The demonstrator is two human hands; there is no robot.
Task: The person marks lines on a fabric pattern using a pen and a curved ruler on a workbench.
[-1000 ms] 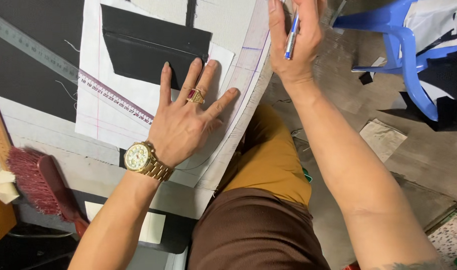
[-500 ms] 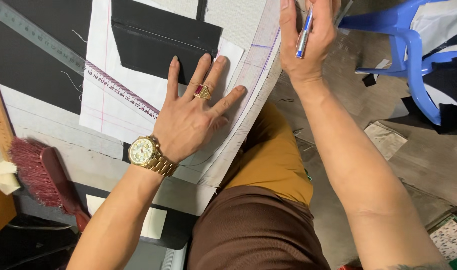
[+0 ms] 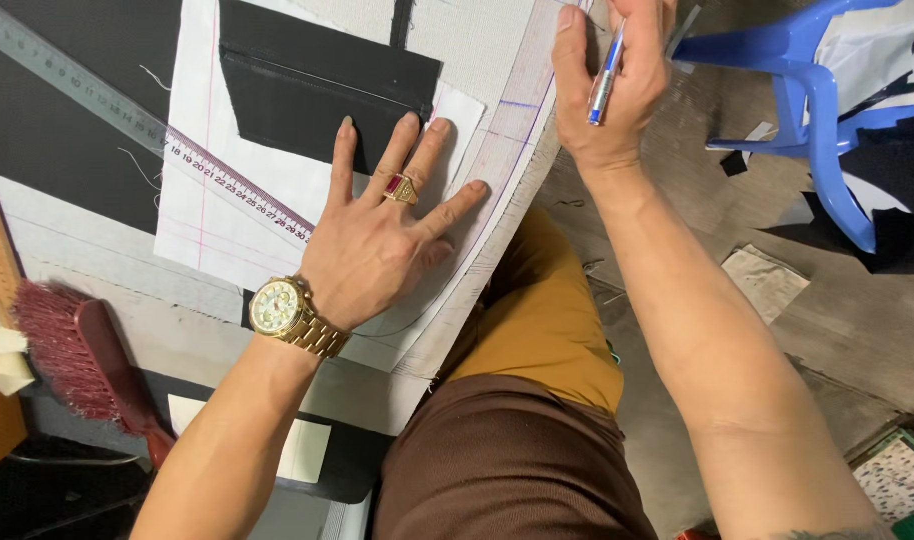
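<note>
The left hand (image 3: 377, 240) lies flat, palm down, fingers spread wide, on the white pattern sheet (image 3: 227, 215). It grips nothing; it only presses the sheet against the table. A gold ring with a red stone (image 3: 401, 187) sits on one finger and a gold wristwatch (image 3: 282, 308) circles the wrist. The fingertips reach onto the lower edge of the black fabric piece (image 3: 317, 95), which lies on the sheet just beyond the hand. The thumb points toward the sheet's curved edge, where a thin curved line runs past the heel of the hand.

The right hand (image 3: 612, 90) is closed around a blue-and-silver pen (image 3: 604, 80), held between thumb and fingers with the tip pointing down. This hand is beyond the left hand and to its right, over the curved edge of the sheet at the table's rim. Whether the pen tip touches the sheet cannot be told.

A clear measuring ruler (image 3: 232, 185) lies slanted across the sheet, its near end running under the left hand's knuckles. A steel ruler (image 3: 67, 85) lies farther out on the dark cloth, left of the black fabric piece. A red-bristled brush (image 3: 77, 360) rests on the table well to the left of the watch. A blue plastic chair (image 3: 807, 90) stands on the floor to the right of the right hand.
</note>
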